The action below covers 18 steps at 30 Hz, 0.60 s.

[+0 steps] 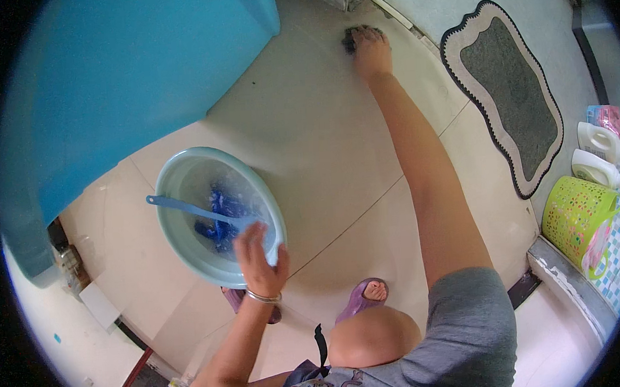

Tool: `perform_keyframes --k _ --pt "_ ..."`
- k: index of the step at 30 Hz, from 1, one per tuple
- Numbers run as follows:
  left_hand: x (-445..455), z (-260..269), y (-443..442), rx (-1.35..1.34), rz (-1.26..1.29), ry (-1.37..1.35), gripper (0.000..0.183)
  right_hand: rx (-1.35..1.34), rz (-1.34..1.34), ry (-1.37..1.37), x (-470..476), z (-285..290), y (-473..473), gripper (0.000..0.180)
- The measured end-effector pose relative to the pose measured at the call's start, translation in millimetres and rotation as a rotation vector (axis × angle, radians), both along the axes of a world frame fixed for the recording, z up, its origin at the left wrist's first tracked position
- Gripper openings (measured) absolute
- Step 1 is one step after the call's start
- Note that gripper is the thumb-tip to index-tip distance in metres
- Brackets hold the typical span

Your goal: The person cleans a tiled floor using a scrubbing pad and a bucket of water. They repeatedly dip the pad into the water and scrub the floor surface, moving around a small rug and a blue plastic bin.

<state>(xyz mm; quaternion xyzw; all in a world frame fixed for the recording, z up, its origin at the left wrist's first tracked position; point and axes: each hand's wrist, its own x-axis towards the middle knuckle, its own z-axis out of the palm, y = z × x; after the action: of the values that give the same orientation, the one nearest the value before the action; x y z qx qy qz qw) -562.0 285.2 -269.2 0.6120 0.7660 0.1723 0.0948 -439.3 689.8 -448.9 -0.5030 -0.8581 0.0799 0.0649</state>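
My right hand (372, 50) reaches far forward over a dark, fuzzy scrubbing pad (349, 41) and presses it on the tiled floor (313, 157). The fingers cover most of the pad, so its exact kind is unclear. A pale blue-green plastic basin (173, 236) stands in front of me, with cloudy water and a dark blue cloth (221, 205) inside. Across the basin lies a blue plastic handled tool (186, 206), its head partly under the water. My left hand (261, 260), with a bracelet at the wrist, is at the basin's near right rim, thumb and fingers apart, with nothing in it.
A large blue panel (128, 61) fills the upper left. On the right lie a grey, scallop-edged mat (513, 96), white bottles (597, 168) and a green perforated basket (570, 213). A raised grey sill (568, 281) edges the floor. My purple slipper (354, 305) is near the basin.
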Motion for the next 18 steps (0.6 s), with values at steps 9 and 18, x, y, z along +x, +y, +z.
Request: perform_keyframes --k 9,18 --pt "-89.9 32.9 189.2 0.126 0.244 0.742 0.071 0.085 -0.061 0.001 7.2 -8.4 -32.6 0.043" --pt "-106.9 14.3 196.3 0.023 0.274 0.934 0.073 0.148 -0.153 0.013 20.7 -5.2 3.6 0.035"
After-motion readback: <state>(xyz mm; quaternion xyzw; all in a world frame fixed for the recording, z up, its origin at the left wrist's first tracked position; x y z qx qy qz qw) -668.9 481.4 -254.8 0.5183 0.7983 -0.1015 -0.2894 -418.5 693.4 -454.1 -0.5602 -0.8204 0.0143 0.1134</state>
